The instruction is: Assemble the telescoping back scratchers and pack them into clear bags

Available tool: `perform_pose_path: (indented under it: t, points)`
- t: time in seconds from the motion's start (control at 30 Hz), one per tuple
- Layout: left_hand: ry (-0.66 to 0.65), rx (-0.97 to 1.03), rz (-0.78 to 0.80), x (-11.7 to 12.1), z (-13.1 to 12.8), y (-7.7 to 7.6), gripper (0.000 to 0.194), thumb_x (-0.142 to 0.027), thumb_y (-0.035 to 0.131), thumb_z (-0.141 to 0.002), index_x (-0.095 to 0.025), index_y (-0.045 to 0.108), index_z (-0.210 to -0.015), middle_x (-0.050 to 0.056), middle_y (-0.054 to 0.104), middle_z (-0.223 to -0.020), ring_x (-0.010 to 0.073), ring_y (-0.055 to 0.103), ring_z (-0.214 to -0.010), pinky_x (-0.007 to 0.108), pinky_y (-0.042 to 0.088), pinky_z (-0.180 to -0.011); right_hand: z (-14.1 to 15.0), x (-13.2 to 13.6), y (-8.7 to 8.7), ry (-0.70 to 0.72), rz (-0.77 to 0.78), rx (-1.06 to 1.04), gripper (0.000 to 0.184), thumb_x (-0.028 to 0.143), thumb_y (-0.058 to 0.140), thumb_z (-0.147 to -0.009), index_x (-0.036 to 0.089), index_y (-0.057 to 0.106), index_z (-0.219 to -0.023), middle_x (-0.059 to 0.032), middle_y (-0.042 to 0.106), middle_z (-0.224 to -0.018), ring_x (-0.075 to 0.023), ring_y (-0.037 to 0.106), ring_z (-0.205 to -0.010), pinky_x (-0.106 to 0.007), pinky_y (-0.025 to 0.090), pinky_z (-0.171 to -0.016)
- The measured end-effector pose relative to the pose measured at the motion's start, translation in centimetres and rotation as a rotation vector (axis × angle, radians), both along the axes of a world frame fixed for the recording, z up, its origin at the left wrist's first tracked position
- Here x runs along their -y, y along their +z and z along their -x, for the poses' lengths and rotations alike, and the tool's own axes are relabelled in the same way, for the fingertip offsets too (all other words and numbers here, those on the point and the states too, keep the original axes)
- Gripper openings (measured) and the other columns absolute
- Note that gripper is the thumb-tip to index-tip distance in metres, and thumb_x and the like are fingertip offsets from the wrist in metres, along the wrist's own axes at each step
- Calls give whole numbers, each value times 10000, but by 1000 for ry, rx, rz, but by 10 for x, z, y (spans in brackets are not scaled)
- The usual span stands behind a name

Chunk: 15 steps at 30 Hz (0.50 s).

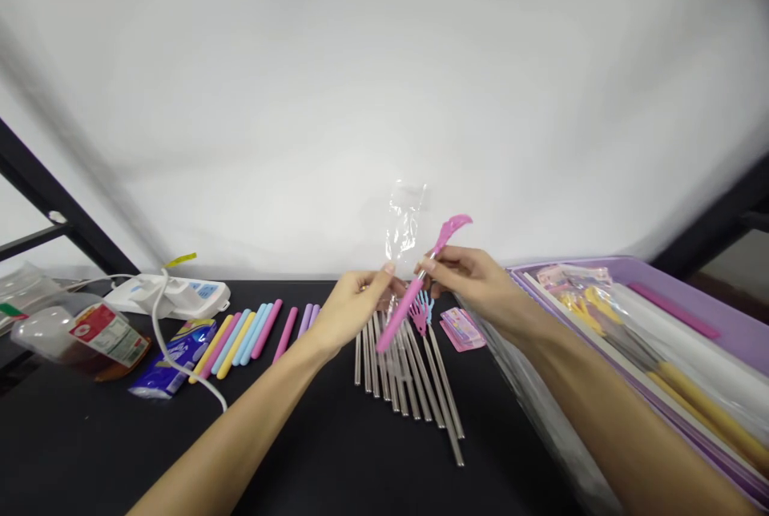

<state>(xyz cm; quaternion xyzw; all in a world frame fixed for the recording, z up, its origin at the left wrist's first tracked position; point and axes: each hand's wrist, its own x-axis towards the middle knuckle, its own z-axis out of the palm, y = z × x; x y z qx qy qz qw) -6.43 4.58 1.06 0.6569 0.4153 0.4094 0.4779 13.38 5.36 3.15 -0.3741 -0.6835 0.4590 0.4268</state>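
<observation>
Between thumb and fingers my left hand point(357, 304) pinches a clear plastic bag point(404, 219), whose upper part stands up against the wall. My right hand point(469, 276) is closed on a pink back scratcher point(399, 316), held tilted with its claw-shaped head at the upper right and its pink handle at the lower left. Below both hands lie several metal rods point(414, 388) in a fanned row. Two of them end in hand-shaped heads, one pink and one blue point(426, 304). Beside them rests a small stack of pink printed cards point(462, 329).
Colored handle tubes point(243, 336) lie in a row at left, near a blue packet point(174, 360), a white power strip point(198, 298) with a cable, and a bottle point(90, 340) on its side. At right stands a purple bin point(637, 269) holding bagged yellow back scratchers point(690, 388).
</observation>
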Motion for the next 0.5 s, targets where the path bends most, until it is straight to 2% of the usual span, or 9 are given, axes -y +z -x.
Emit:
perform_pose_path:
  t: [0.1,0.2,0.27,0.37,0.43,0.5]
  points:
    - [95,-7,-62,-2,8,2,287,-425,667,-843,-165,677,-964,77,685,-1064,142,638,-746,276,515,-682,-2,1,6,-73,58,-118,314,511,578,-912,198,587,-889,-50,697,-864,-174,666,-803,-346,547,-782]
    - [164,-56,-131,-3,14,4,307,-327,713,-809,-227,649,-1092,47,667,-1186,83,591,-605,235,471,-543,-7,3,10,-57,156,-104,321,534,552,-921,216,527,-883,-14,671,-712,-160,655,-677,-330,546,-701]
    - [160,-25,-158,-4,16,4,253,-317,678,-843,-235,675,-1083,42,681,-1188,108,641,-680,260,524,-618,-11,3,10,4,167,-18,330,545,540,-925,216,544,-899,9,632,-643,-141,617,-605,-300,520,-641]
    - [125,45,-183,-6,16,2,201,-326,644,-878,-202,724,-1014,67,720,-1109,203,680,-998,347,546,-897,-15,4,9,68,140,120,340,545,529,-931,212,589,-953,34,567,-608,-113,557,-550,-267,463,-588]
    - [150,28,-194,-6,17,1,245,-330,645,-876,-206,723,-1073,80,713,-1138,240,666,-1066,381,550,-917,-17,4,8,87,129,179,361,548,492,-949,211,610,-1002,47,515,-605,-98,516,-532,-251,426,-560]
    - [179,-7,-195,-5,18,2,348,-316,665,-859,-240,675,-1199,82,676,-1232,254,679,-1037,378,580,-843,-18,5,9,126,159,202,402,556,445,-965,216,623,-1087,58,459,-612,-82,450,-504,-237,386,-518]
